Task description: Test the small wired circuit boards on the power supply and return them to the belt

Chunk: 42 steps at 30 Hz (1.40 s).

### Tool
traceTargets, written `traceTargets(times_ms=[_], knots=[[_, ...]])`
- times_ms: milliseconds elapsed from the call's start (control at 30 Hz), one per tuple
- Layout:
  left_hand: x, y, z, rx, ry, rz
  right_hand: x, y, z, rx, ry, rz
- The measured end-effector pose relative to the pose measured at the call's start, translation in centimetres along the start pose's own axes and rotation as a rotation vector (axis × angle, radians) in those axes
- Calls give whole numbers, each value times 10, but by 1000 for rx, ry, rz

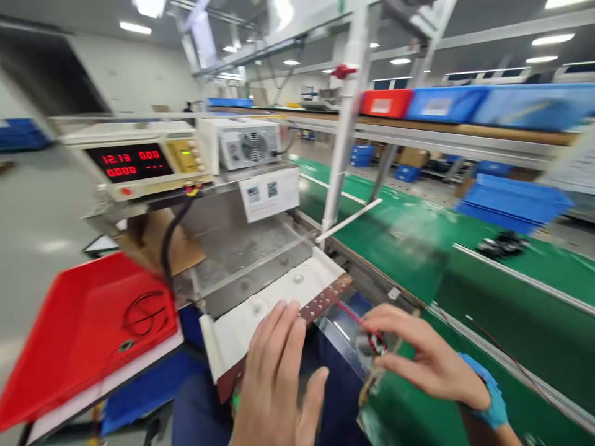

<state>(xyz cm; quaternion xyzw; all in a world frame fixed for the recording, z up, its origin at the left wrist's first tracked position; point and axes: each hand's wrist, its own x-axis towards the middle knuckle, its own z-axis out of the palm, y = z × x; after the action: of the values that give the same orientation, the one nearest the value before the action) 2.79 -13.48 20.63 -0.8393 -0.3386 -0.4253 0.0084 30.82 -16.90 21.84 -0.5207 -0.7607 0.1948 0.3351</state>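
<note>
lying in red tray (79, 322): black wire (146, 316)

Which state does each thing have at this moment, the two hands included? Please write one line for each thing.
Left hand: open, fingers straight, nothing seen in it.
Right hand: closed around the wired part.
Wired part: held between thumb and fingers.
Meter: on, red digits lit.
Fan: spinning or stopped, cannot tell.
Red tray: holding a black cable.
Black cable: loosely looped.
Ceiling lights: lit.
</note>
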Motion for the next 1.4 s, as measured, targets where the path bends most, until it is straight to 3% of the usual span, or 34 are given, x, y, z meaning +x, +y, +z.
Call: traceTargets(times_ms=[67,133,300,400,500,600,667,767,867,1067,1300,1400], knots=[[-7,-33,15,107,-118,-93,43,-14,27,78,-246,-141],[-23,-64,15,174,-283,-270,88,-12,65,127,-368,-217],[-81,-106,-22,301,-650,-910,186,36,186,-58,-349,-153],[-111,-117,-36,271,-736,-1083,219,68,249,-192,-438,-66],[-141,-125,-30,28,-676,-1172,230,90,285,-224,-498,-45],[-163,-127,-6,-456,-506,-1322,226,106,300,-201,-492,-60],[-165,-122,10,-775,-404,-1435,221,115,305,-198,-489,-71],[-147,-110,27,-1096,-269,-1494,218,125,310,-196,-506,-102],[-114,-101,33,-1279,-129,-1501,218,132,315,-182,-518,-131],[-67,-101,38,-1443,-57,-1471,221,138,321,-199,-529,-94],[-52,-116,68,-1397,-44,-1411,223,138,317,-165,-524,-74],[-52,-130,88,-1208,-8,-1385,224,138,317,-136,-509,-61]])
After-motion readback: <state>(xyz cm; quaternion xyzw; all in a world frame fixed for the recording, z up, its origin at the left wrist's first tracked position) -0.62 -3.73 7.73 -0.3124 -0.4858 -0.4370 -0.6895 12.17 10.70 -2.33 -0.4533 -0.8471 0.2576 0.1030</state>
